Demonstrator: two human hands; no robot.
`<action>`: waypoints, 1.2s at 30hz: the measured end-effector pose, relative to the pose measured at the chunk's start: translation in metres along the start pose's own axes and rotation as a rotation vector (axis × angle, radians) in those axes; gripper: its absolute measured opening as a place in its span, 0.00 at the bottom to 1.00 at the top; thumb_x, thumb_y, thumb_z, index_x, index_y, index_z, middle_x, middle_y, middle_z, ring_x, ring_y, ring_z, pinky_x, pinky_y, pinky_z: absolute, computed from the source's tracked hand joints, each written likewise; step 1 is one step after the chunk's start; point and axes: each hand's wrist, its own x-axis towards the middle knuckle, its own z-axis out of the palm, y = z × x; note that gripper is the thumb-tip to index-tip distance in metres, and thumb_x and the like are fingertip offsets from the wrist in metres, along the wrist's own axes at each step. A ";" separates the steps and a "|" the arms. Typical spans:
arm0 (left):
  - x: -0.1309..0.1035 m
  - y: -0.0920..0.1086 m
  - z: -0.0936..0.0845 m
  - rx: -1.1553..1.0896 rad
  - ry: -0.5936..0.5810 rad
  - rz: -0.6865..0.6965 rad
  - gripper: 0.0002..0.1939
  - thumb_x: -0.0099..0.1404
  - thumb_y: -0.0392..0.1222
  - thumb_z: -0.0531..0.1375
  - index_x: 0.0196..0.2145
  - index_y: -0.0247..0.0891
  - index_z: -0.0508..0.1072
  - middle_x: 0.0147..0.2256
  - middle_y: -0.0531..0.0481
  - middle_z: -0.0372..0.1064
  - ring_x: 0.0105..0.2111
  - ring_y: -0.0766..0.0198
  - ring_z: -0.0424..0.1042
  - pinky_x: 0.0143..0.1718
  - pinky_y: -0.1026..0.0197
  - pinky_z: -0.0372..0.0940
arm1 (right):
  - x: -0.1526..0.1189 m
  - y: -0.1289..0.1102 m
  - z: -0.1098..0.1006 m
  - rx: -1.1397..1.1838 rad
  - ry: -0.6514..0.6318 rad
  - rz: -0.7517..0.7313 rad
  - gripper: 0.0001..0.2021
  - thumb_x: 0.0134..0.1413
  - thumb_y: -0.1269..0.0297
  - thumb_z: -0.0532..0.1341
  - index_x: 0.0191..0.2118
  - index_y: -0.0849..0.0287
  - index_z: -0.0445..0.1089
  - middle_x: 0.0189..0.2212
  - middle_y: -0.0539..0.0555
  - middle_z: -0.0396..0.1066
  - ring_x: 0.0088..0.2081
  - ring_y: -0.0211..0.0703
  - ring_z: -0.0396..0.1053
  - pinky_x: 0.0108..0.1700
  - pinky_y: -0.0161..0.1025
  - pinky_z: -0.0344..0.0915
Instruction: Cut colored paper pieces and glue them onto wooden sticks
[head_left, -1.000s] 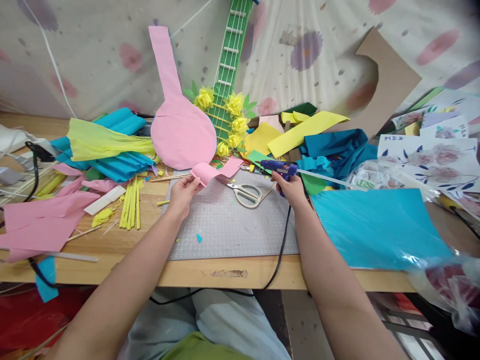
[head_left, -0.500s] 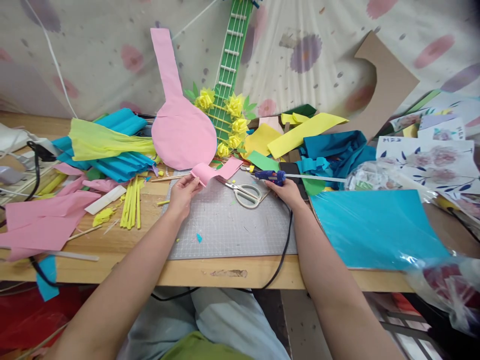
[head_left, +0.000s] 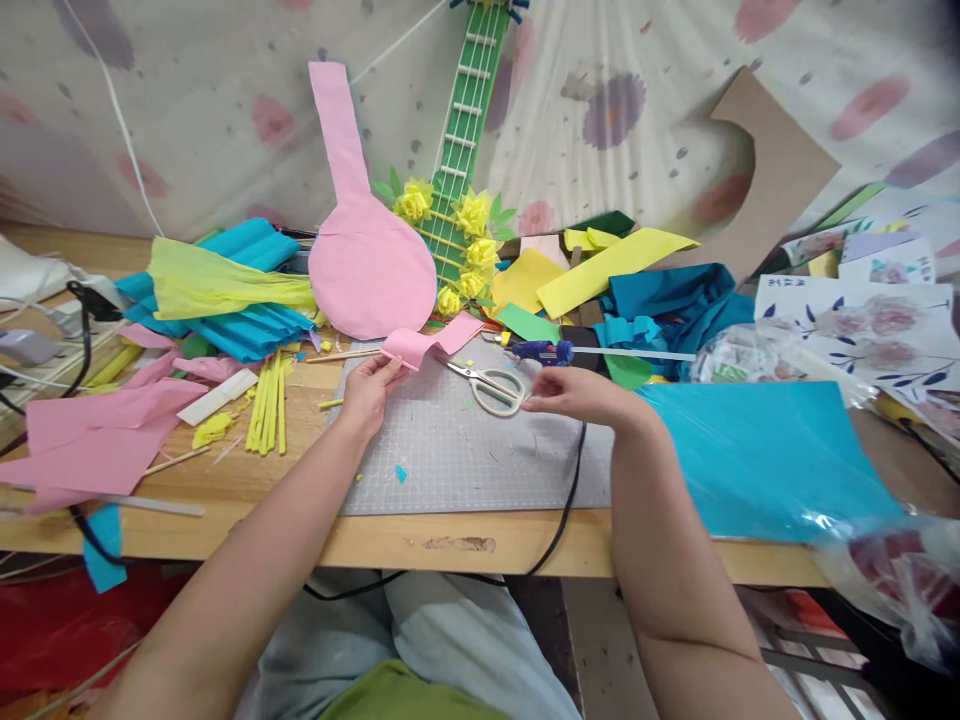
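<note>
The left hand [head_left: 369, 400] clamps the near end of the pink strip [head_left: 411, 344] between thumb and fingers, probably so its curl cannot spring open. The right hand [head_left: 581, 392] has its fingertips close together beside the handles of the scissors [head_left: 472, 374]; whether they pinch anything, I cannot tell. The strip arches over the far part of the cutting mat [head_left: 450, 470]. Beyond the right hand lies the glue gun [head_left: 541, 352], seemingly parked within reach; farther back stands the pink cutout [head_left: 371, 270].
</note>
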 end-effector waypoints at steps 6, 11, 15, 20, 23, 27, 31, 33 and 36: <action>-0.004 0.001 0.003 -0.020 -0.042 -0.039 0.11 0.43 0.39 0.67 0.26 0.33 0.71 0.27 0.50 0.71 0.29 0.68 0.71 0.41 0.59 0.65 | 0.059 -0.061 0.070 0.672 0.151 -0.117 0.16 0.37 0.64 0.64 0.34 0.60 0.61 0.28 0.50 0.68 0.31 0.36 0.67 0.33 0.34 0.64; -0.006 0.002 0.002 -0.050 -0.088 -0.033 0.11 0.43 0.39 0.67 0.25 0.33 0.70 0.25 0.51 0.70 0.28 0.68 0.71 0.43 0.59 0.64 | 0.087 -0.088 0.102 0.857 0.180 -0.080 0.21 0.32 0.69 0.66 0.35 0.58 0.56 0.28 0.48 0.68 0.32 0.35 0.68 0.36 0.37 0.65; -0.007 0.002 0.003 -0.051 -0.106 -0.020 0.12 0.43 0.39 0.67 0.26 0.33 0.70 0.26 0.51 0.70 0.28 0.68 0.71 0.42 0.58 0.64 | 0.091 -0.091 0.102 0.793 0.216 -0.053 0.19 0.34 0.68 0.66 0.33 0.58 0.56 0.24 0.45 0.67 0.29 0.35 0.68 0.34 0.38 0.66; -0.008 0.004 0.005 -0.046 -0.062 -0.046 0.13 0.45 0.40 0.65 0.29 0.32 0.70 0.27 0.49 0.71 0.28 0.67 0.71 0.37 0.60 0.66 | 0.093 -0.086 0.101 0.689 0.219 -0.032 0.16 0.36 0.68 0.65 0.31 0.58 0.57 0.20 0.44 0.66 0.24 0.34 0.67 0.32 0.37 0.66; -0.010 0.007 0.007 -0.029 -0.011 -0.060 0.12 0.47 0.40 0.64 0.29 0.31 0.70 0.26 0.49 0.71 0.26 0.66 0.72 0.34 0.61 0.67 | 0.093 -0.087 0.102 0.678 0.194 -0.030 0.16 0.36 0.69 0.65 0.31 0.58 0.57 0.20 0.44 0.67 0.24 0.35 0.67 0.32 0.37 0.66; -0.011 0.009 0.009 -0.011 0.076 -0.057 0.10 0.47 0.39 0.64 0.27 0.33 0.69 0.24 0.51 0.70 0.23 0.66 0.71 0.31 0.60 0.67 | 0.093 -0.089 0.103 0.671 0.173 -0.029 0.15 0.36 0.69 0.65 0.30 0.58 0.57 0.20 0.44 0.67 0.24 0.35 0.68 0.31 0.36 0.66; -0.010 0.009 0.008 -0.033 0.102 -0.046 0.10 0.45 0.38 0.64 0.26 0.33 0.69 0.25 0.51 0.70 0.25 0.65 0.71 0.31 0.60 0.67 | 0.089 -0.092 0.100 0.737 0.128 -0.032 0.15 0.36 0.72 0.64 0.29 0.58 0.55 0.18 0.43 0.65 0.22 0.34 0.66 0.29 0.35 0.66; -0.008 0.009 0.007 -0.051 0.104 -0.038 0.10 0.44 0.37 0.65 0.25 0.32 0.69 0.25 0.51 0.70 0.26 0.65 0.71 0.32 0.60 0.67 | 0.087 -0.093 0.098 0.802 0.104 -0.041 0.15 0.36 0.73 0.63 0.28 0.58 0.55 0.17 0.42 0.64 0.21 0.33 0.65 0.27 0.33 0.65; -0.008 0.008 0.006 -0.061 0.106 -0.031 0.10 0.44 0.37 0.65 0.25 0.32 0.69 0.26 0.51 0.70 0.27 0.65 0.71 0.32 0.60 0.67 | 0.086 -0.094 0.095 0.873 0.081 -0.052 0.15 0.36 0.74 0.63 0.28 0.58 0.54 0.16 0.42 0.64 0.20 0.32 0.64 0.25 0.31 0.64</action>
